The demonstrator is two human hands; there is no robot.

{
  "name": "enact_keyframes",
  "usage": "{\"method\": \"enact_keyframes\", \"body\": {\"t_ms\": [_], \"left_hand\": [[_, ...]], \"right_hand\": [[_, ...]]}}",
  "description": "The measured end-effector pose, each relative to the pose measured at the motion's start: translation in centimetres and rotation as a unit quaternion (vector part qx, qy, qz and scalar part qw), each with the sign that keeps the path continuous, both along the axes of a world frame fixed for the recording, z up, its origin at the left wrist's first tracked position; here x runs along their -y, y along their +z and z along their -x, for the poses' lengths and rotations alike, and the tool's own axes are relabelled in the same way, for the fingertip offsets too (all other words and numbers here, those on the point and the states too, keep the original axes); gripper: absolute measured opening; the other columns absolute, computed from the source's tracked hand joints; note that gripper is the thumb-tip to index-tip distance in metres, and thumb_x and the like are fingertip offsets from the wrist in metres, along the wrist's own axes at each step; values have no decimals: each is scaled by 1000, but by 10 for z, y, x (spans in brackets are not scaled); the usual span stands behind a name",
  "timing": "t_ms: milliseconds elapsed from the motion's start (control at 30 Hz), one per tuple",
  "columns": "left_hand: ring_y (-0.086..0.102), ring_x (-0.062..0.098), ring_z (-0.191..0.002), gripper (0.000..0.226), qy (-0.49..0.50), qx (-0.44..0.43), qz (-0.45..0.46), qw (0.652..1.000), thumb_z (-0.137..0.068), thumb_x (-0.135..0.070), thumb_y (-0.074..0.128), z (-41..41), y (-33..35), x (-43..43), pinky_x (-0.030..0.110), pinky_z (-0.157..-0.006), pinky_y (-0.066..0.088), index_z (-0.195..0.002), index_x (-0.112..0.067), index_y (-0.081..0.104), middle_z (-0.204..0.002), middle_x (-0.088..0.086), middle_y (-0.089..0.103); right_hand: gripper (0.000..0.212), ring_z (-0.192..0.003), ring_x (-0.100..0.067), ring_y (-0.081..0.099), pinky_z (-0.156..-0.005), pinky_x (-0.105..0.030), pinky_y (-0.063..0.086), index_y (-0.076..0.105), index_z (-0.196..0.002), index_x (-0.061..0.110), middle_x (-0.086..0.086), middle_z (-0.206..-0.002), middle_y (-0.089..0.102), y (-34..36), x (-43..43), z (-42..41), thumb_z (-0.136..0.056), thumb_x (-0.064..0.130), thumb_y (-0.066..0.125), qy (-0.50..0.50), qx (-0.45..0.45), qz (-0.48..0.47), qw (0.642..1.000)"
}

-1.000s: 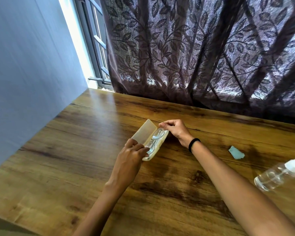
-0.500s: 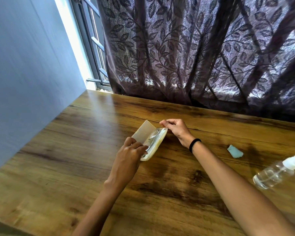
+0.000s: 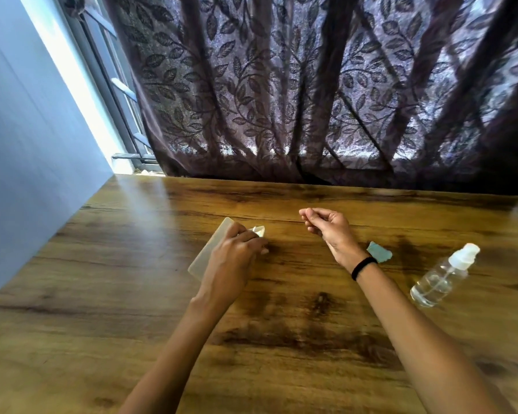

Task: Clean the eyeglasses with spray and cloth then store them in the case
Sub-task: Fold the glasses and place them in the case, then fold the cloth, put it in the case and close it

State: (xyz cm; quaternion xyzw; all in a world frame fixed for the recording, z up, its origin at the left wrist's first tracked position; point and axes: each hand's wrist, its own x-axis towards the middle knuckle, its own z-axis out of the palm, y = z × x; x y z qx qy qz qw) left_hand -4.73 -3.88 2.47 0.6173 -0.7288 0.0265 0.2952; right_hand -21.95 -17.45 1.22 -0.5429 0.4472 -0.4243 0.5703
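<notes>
A cream eyeglass case [image 3: 211, 252] lies on the wooden table [image 3: 281, 339] left of centre. My left hand [image 3: 234, 261] rests on top of it and grips it, with the lid nearly down. The eyeglasses are hidden inside the case or under my hand. My right hand [image 3: 326, 228] hovers to the right of the case, apart from it, with its fingers loosely curled and nothing in them. A small pale blue cloth [image 3: 379, 253] lies crumpled just beyond my right wrist. A clear spray bottle [image 3: 440, 279] with a white nozzle lies on its side at the right.
A dark leaf-patterned curtain [image 3: 311, 100] hangs along the table's far edge. A blue-grey wall [image 3: 27, 144] borders the table on the left, with a window frame [image 3: 114, 85] in the corner.
My right hand has let go of the case's far end and pulled back to the right. My left hand has pressed the lid down over the glasses. The camera has tilted up.
</notes>
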Motion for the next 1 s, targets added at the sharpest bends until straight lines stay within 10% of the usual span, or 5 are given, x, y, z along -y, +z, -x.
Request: {"method": "enact_keyframes", "body": {"t_ms": [133, 433, 667, 833, 1000], "left_hand": [[49, 7, -93, 24, -62, -67, 7, 996, -84, -29, 61, 29, 7, 22, 13, -79, 43, -98, -13, 71, -95, 0, 68], [55, 17, -96, 18, -126, -71, -73, 987, -85, -24, 64, 110, -23, 70, 32, -91, 44, -99, -14, 68, -101, 1, 70], [48, 22, -120, 39, -113, -67, -166, 977, -86, -20, 61, 125, -40, 87, 33, -108, 33, -124, -14, 56, -126, 6, 59], [48, 22, -120, 48, -108, -130, -182, 969, -84, -17, 64, 118, -39, 92, 37, -103, 39, -131, -15, 50, -128, 6, 57], [57, 17, -111, 54, -100, -282, -205, 932, -84, -7, 64, 103, -34, 92, 26, -92, 48, -134, -12, 44, -125, 8, 57]], "right_hand": [[11, -76, -10, 54, -70, -19, 46, 68, -94, 12, -3, -88, 66, 2, -3, 42, -88, 15, 60, -93, -30, 57, 994], [22, -104, -23, 57, -90, -43, 49, 65, -104, 13, -7, -108, 65, -17, -13, 95, -82, 11, 64, -194, -313, 137, 920], [36, -112, -30, 49, -98, -36, 38, 59, -117, 10, -11, -121, 57, -33, -26, 104, -81, 7, 64, -182, -422, 142, 877], [30, -100, -18, 60, -84, -25, 47, 61, -115, 12, -5, -106, 66, -20, -29, 96, -86, 14, 62, -182, -340, 132, 913], [16, -94, -16, 61, -63, -20, 55, 60, -103, 10, -11, -107, 61, -6, -35, 76, -92, 19, 54, -103, -12, -63, 993]]}}
